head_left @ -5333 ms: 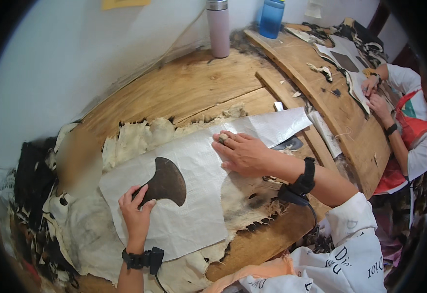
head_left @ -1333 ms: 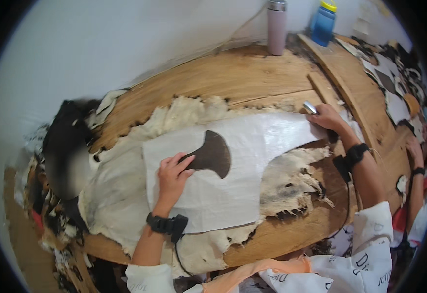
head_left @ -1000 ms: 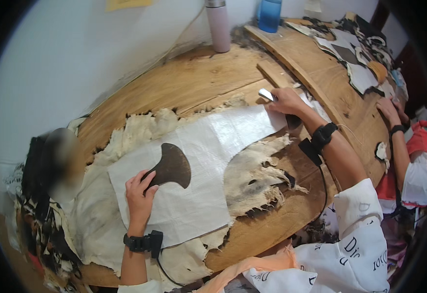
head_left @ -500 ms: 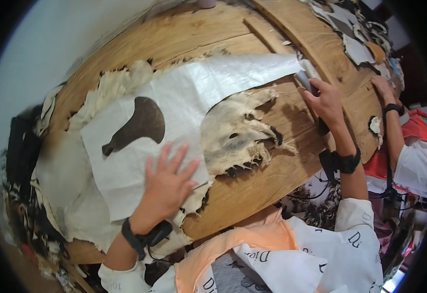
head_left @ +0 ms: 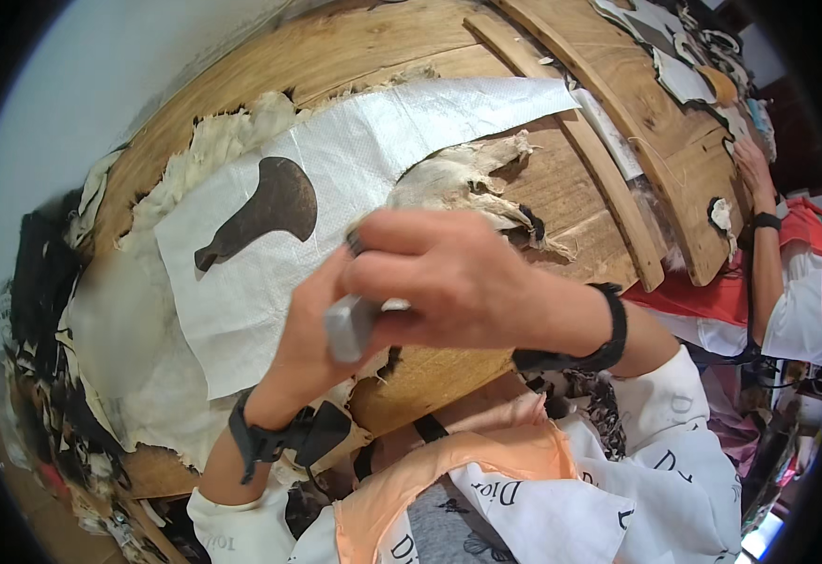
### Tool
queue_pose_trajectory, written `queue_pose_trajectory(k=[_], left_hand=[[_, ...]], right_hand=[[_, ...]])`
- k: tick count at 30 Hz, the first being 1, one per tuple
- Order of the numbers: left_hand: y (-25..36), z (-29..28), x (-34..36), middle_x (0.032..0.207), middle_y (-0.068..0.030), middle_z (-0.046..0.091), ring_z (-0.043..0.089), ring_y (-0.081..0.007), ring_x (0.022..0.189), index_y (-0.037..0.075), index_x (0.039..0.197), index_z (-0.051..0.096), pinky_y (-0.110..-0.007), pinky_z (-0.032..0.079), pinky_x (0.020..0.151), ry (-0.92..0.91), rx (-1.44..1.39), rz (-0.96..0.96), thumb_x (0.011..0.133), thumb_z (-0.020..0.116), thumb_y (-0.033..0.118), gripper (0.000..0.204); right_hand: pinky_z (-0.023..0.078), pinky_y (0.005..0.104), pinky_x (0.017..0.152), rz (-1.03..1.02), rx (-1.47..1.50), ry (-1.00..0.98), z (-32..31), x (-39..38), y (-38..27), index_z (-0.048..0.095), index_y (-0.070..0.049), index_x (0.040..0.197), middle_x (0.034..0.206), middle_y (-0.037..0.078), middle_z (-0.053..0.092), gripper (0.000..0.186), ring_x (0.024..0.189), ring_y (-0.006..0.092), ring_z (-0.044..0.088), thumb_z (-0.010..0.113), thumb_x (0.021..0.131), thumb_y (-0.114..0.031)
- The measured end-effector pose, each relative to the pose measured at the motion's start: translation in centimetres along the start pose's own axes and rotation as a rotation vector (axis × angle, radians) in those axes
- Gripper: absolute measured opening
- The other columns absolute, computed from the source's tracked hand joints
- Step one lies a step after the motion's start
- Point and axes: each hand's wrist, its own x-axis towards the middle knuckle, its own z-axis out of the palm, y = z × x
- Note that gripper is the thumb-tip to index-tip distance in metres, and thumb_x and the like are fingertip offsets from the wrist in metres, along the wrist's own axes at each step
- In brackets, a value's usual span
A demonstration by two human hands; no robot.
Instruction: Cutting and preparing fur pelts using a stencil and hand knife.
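Observation:
My right hand (head_left: 439, 277) is closed around a short, smooth grey bar-shaped object (head_left: 350, 327); one end juts out below its fingers, and what kind of thing it is I cannot make out. Right against it is my left hand (head_left: 312, 324), its fingers mostly hidden behind the right one. Both hands hover over the near edge of a white woven plastic sheet (head_left: 232, 324). On that sheet lies a dark, flared metal blade (head_left: 275, 207) with a narrow tang. Beneath the sheet spreads a pale hide (head_left: 115, 329) with ragged, dark-haired edges.
The hide rests on a wooden table (head_left: 449, 376). Two wooden strips, one a slim batten (head_left: 604, 179), cross its right side. Further right, a co-worker's hand (head_left: 754, 169) touches hide scraps (head_left: 684, 75). Dark fur scraps (head_left: 49, 254) hang at the left.
My right hand has come from the wooden strip at the right to my left hand, bringing the grey object. My left hand has lifted off the sheet. The dark blade stays on the sheet.

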Motion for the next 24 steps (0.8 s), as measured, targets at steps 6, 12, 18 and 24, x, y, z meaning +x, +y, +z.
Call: queue_pose_trajectory(k=[6, 12, 18, 24], left_hand=[[-2.5, 1.2, -2.9, 0.092, -0.0066, 0.054, 0.053, -0.0157, 0.085, 0.006, 0.1, 0.049, -0.029, 0.044, 0.071, -0.006, -0.097, 0.028, 0.08, 0.062, 0.012, 0.025], [-3.2, 0.2, -1.5, 0.078, -0.0009, 0.04, 0.038, -0.0091, 0.074, 0.007, 0.092, 0.041, -0.026, 0.037, 0.068, -0.126, -0.216, -0.306, 0.09, 0.044, 0.027, 0.02], [-3.4, 1.0, -1.5, 0.079, -0.001, 0.041, 0.039, -0.0093, 0.073, 0.007, 0.092, 0.042, -0.025, 0.037, 0.067, -0.126, -0.275, -0.347, 0.089, 0.044, 0.025, 0.018], [-3.5, 1.0, -1.4, 0.079, -0.0009, 0.043, 0.04, -0.0088, 0.073, 0.007, 0.092, 0.043, -0.025, 0.037, 0.067, -0.145, -0.29, -0.387, 0.088, 0.044, 0.024, 0.018]], right_hand=[[0.045, 0.0307, 0.057, 0.069, 0.272, -0.027, 2.0, -0.8, -1.2, 0.055, -0.008, 0.091, 0.08, 0.007, 0.049, 0.035, 0.071, 0.0237, 0.055, 0.072, 0.061, -0.014], [0.042, 0.0323, 0.075, -0.019, -0.447, -0.316, 0.9, -7.2, 2.2, 0.053, -0.006, 0.087, 0.089, 0.006, 0.051, 0.02, 0.092, 0.0224, 0.05, 0.056, 0.07, -0.015], [0.04, 0.0315, 0.073, -0.214, -0.516, -0.249, 2.9, -7.5, 3.0, 0.054, -0.007, 0.085, 0.086, 0.003, 0.05, 0.018, 0.087, 0.0184, 0.049, 0.053, 0.07, -0.017], [0.042, 0.0287, 0.067, -0.216, -0.375, -0.289, 3.1, -8.4, 4.4, 0.057, -0.006, 0.083, 0.078, 0.003, 0.046, 0.018, 0.078, 0.0175, 0.047, 0.053, 0.069, -0.017]])
